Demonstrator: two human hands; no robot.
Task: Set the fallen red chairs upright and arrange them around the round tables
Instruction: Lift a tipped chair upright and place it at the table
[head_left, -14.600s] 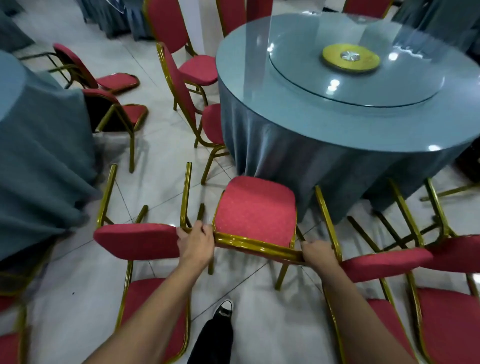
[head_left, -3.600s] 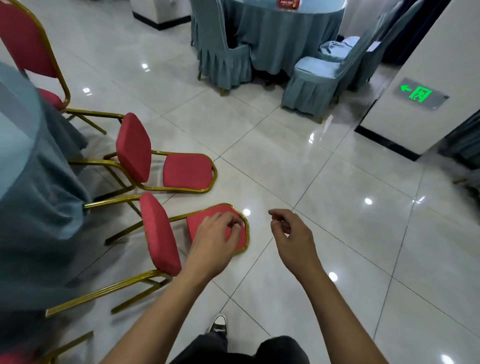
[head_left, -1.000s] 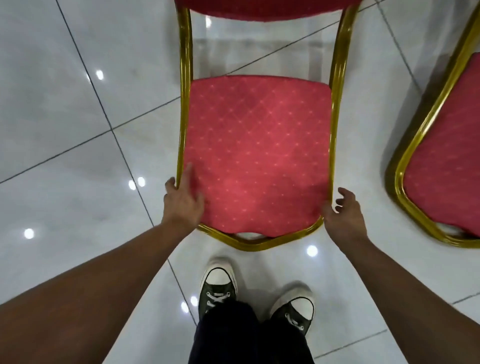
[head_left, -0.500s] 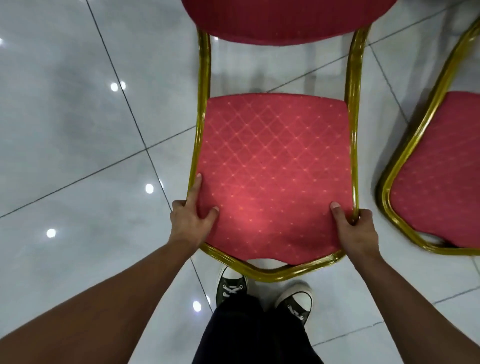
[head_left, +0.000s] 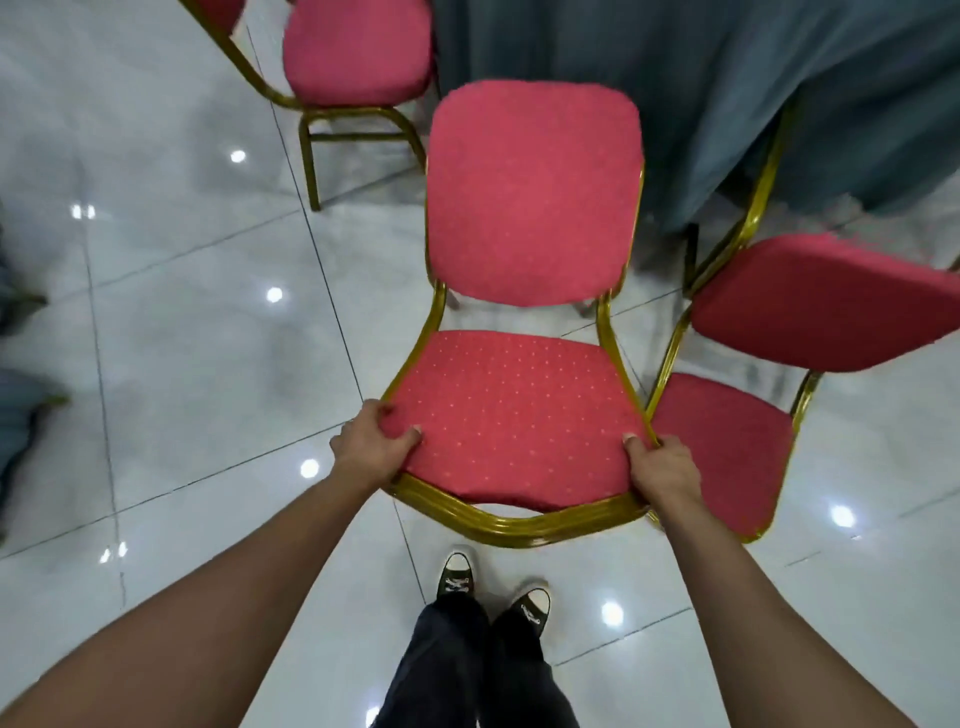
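Far left edge of frame: blurred grey-blue fabric (head_left: 15, 415), not identifiable. Upper left: a red chair (head_left: 358, 52) stands upright on the white tiled floor (head_left: 182, 312), gold legs visible. Lower left to centre: left hand (head_left: 371, 449) grasps the front left corner of the held chair's seat (head_left: 514, 415), thumb on the cushion, fingers curled under the gold frame. Centre: held chair (head_left: 530, 192), backrest towards the grey-blue tablecloth (head_left: 675, 78) at upper right. Below it, two dark sneakers (head_left: 457, 574). Right of centre: right hand (head_left: 662, 470) clasps the seat's front right corner, thumb on top. Right edge: another red chair (head_left: 826, 296), just beside the held one, partly under the cloth.
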